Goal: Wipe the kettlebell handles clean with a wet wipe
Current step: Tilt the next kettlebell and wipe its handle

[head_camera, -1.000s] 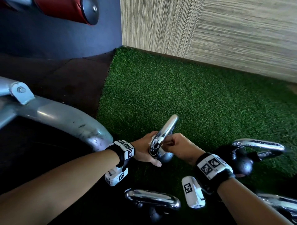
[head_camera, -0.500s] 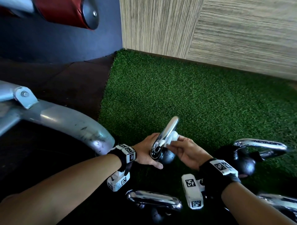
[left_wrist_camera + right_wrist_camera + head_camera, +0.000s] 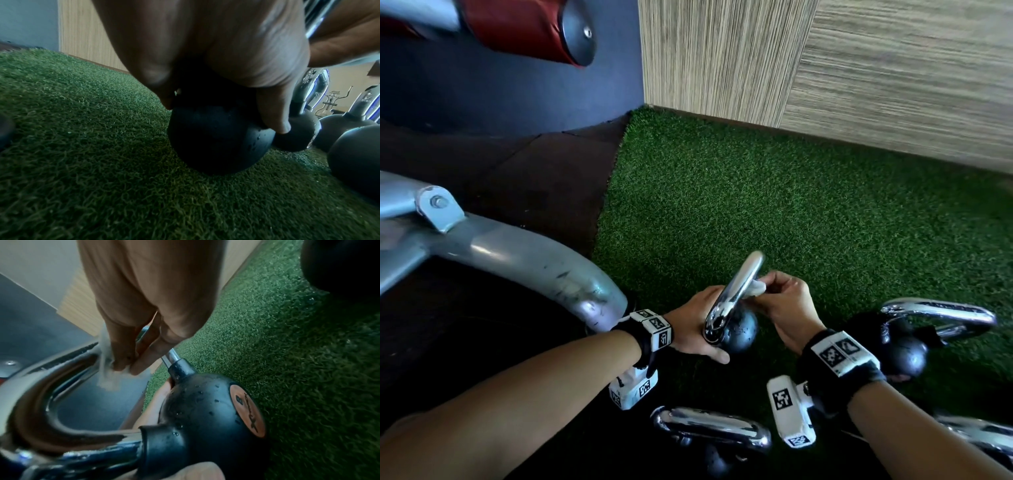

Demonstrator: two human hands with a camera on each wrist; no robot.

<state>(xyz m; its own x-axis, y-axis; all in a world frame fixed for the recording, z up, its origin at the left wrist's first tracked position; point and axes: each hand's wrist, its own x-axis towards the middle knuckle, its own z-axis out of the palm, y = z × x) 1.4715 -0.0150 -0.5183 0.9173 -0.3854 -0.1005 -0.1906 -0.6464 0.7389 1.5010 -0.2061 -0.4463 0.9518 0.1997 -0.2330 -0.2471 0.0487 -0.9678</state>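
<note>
A small black kettlebell (image 3: 739,330) with a chrome handle (image 3: 738,289) is tilted on the green turf. My left hand (image 3: 697,330) grips its ball and handle base from the left; in the left wrist view the fingers (image 3: 273,113) curl over the black ball (image 3: 218,142). My right hand (image 3: 786,301) pinches a white wet wipe (image 3: 756,287) against the inner side of the handle, near its upper part. In the right wrist view the wipe (image 3: 107,363) lies on the chrome loop (image 3: 51,382) under my fingertips (image 3: 131,361).
More chrome-handled kettlebells stand close by: one at the right (image 3: 907,346), one at the front (image 3: 712,435), one at the lower right corner (image 3: 983,438). A grey machine leg (image 3: 534,263) curves in at the left. Wood-look walls (image 3: 825,68) bound the turf (image 3: 756,205).
My right hand has slid the wipe up along the handle, from near its base to its upper part. The left hand keeps the same hold on the kettlebell.
</note>
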